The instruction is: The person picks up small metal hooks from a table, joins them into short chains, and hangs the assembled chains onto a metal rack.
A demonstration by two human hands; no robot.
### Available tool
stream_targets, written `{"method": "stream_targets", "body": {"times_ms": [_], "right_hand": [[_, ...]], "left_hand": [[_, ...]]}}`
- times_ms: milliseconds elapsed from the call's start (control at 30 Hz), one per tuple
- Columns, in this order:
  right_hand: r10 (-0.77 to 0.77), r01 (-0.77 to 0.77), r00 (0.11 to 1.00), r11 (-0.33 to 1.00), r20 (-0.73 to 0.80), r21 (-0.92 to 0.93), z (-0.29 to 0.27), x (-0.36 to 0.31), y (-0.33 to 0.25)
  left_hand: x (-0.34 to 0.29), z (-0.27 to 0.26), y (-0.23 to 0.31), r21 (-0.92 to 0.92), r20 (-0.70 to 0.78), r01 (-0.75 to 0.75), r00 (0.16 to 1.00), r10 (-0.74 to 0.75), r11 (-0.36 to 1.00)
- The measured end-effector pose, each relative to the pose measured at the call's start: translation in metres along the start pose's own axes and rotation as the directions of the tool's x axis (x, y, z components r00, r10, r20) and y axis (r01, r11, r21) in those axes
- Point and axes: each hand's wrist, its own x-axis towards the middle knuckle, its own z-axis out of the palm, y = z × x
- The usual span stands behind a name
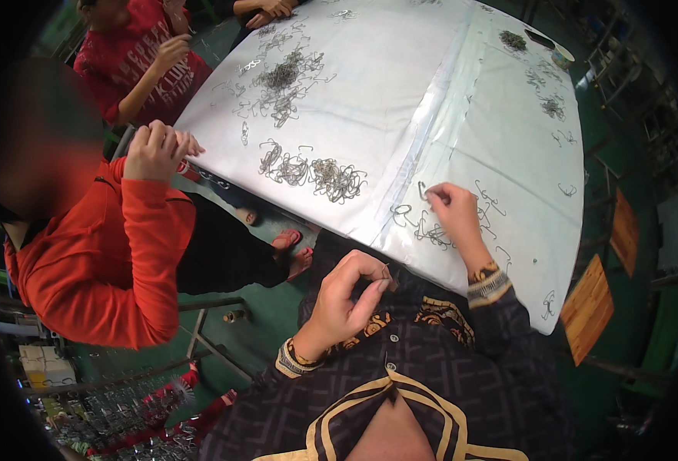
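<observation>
Nearest to me, just off the surface's edge, the person's left hand [347, 296] is drawn up toward the chest, thumb and forefinger pinched on what looks like a single small wire clip [386, 270], though it is too slight to be sure of its shape. Further out, the right hand [454, 211] rests on the white-covered surface [400, 100], fingers curled and pressed onto the loose wire hooks [431, 229] scattered there, roughly a dozen in this near cluster. By my reading, one piece is held ready while the other hand picks out a mate for it, and lifting a single hook free of the tangle will want a fine fingertip grip. Beyond, one dense heap of hooks [337, 179] lies mid-surface, a second heap [284, 77] sits farther back, and two smaller bunches [552, 106] lie toward the far right. To the left, a person in an orange sleeve [135, 230] holds both hands up together at the surface's edge, and two more people sit at the far end, three co-workers in all.
</observation>
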Motion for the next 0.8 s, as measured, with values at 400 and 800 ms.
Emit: {"method": "stream_targets", "body": {"times_ms": [400,800], "right_hand": [[-0.153,0.119,0.986,0.93,0.072,0.348,-0.024,-0.098,-0.091],[-0.249,0.253,0.967,0.939,-0.046,0.231,-0.038,-0.112,-0.094]], "left_hand": [[0.002,0.015,-0.009,0.136,0.02,0.087,0.996,-0.091,0.987],[0.01,0.007,-0.015,-0.047,0.197,0.149,0.971,-0.137,0.988]]}}
